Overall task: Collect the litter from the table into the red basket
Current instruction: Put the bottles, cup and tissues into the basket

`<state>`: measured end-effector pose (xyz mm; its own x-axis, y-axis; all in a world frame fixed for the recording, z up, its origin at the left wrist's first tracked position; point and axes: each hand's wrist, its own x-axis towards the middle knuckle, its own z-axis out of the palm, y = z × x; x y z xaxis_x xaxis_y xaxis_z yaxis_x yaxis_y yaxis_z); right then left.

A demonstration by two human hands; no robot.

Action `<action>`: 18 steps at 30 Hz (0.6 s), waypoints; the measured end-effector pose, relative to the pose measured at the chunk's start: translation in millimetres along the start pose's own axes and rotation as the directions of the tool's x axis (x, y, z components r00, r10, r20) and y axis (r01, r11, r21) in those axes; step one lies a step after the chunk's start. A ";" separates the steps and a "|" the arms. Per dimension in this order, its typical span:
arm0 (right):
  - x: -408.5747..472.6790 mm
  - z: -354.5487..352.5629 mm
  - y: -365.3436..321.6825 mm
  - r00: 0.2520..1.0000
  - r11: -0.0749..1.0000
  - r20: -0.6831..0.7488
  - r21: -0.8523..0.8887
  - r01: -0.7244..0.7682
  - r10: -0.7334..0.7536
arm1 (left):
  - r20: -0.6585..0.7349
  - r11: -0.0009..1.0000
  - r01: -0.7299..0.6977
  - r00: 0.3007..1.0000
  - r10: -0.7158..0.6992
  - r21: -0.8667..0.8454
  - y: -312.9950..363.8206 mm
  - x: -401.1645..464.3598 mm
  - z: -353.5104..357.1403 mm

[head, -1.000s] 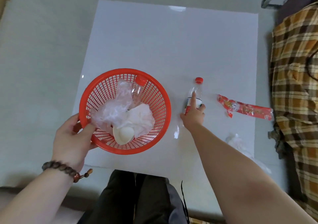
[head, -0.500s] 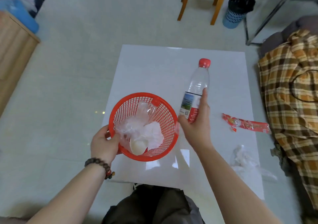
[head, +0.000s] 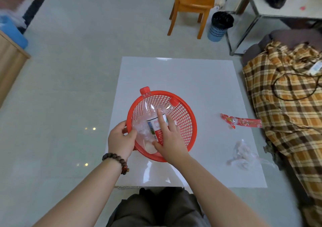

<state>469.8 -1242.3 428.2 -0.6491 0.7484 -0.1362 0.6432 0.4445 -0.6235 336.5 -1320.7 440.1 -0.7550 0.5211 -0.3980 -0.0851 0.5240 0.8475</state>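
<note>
1. Half a second earlier the right hand (head: 171,139) had held the clear bottle (head: 151,117) up in the air beside the red basket (head: 184,122); by this moment the bottle lay inside the basket, its red cap (head: 145,89) poking over the far rim.
2. The right hand's fingers were spread and loosening over the bottle's label, forefinger stretched along it. Whether they still gripped it or merely rested on it could not be told from this angle.
3. The left hand (head: 122,140) was closed on the basket's near-left rim, thumb inside, steadying it above the white table (head: 174,75).
4. Under the bottle sat the load already gathered: crumpled clear plastic, a second small bottle with a red cap (head: 173,102), and a white scrap near the front wall.
5. Two pieces remained on the table, both well apart from the basket on the right: a red wrapper (head: 241,121) and a crumpled clear bag (head: 243,154) nearer the front edge.
6. With the bottle in, the task looked mostly done; the wrapper seemed the likely next pick.
</note>
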 end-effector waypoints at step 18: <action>-34.5 -52.8 81.2 0.968 0.962 -0.173 0.236 -0.139 0.182 | -0.002 0.995 0.099 0.995 -0.099 -0.017 -12.6 -45.0 72.1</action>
<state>565.8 -1206.0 422.9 -0.4414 0.8903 -0.1124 0.6131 0.2077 -0.7622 418.5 -1302.2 422.0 -0.7441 0.4652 -0.4794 -0.1708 0.5614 0.8098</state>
